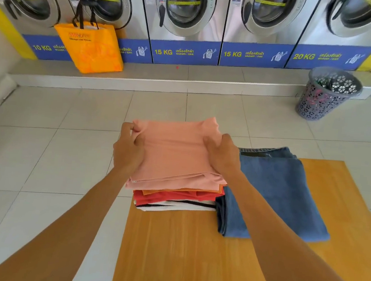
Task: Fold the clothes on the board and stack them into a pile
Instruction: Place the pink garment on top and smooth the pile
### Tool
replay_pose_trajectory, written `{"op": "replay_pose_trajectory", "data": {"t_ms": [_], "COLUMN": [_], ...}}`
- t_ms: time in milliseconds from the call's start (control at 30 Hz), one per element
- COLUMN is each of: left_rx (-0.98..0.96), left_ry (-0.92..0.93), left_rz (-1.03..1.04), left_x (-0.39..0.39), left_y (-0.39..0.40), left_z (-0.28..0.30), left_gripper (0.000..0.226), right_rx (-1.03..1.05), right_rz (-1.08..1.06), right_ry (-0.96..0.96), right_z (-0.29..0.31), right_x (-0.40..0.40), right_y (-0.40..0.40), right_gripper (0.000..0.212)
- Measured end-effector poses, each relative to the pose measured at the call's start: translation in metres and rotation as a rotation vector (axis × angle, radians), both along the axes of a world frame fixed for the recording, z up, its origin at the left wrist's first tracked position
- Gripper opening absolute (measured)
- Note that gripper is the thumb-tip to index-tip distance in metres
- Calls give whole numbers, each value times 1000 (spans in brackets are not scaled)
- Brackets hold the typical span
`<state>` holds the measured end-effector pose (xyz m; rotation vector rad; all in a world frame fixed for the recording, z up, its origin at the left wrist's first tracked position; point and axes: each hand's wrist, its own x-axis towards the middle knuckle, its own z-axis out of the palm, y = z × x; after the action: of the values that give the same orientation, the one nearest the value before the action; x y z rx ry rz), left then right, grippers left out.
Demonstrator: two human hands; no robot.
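Folded peach shirt (174, 153) atop pile (174, 198); folded jeans (274, 194) beside, on board (191, 254).

The board (182, 253) was smooth wood with a soft sheen. At its far left corner lay matt salmon cloth (174, 155); beside it, coarser blue denim (274, 194). The washers (188, 11) were brushed metal with glossy glass doors, the basket (327, 95) perforated grey plastic, the floor tiles (44, 140) faintly glossy.
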<state>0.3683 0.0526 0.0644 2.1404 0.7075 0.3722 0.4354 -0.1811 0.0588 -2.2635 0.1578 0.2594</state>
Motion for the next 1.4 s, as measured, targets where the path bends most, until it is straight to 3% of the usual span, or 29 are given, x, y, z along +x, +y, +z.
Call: {"op": "replay_pose_trajectory", "data": {"t_ms": [267,400,500,633,733,967,1233,1400], "left_rx": [135,294,238,53,-50,-530,-322,-123], "left_ry": [-46,-103,-122,85,170,88,63,171], "left_rz": [73,134,161,148,122,197,318,111], "left_x": [-3,-2,4,15,22,41,42,14], "left_y": [-5,-5,-5,-2,10,30,35,27], "left_z": [-15,-13,-7,0,3,12,-7,-4], "left_gripper": [23,32,27,33,37,16,22,41], "right_rx": [-111,-336,-359,-374,-469,-483,-521,-505], "right_rz": [5,2,233,513,556,534,501,496], "right_ry": [3,-352,-590,-419,-330,-304,-320,-313], "right_z": [-4,7,14,-2,-24,-27,-33,-35], "right_x": [0,-4,-12,-25,-37,-37,-46,-42], "right_y": [1,15,47,87,96,97,98,97], "right_gripper": [54,45,45,53,61,66,69,69]}}
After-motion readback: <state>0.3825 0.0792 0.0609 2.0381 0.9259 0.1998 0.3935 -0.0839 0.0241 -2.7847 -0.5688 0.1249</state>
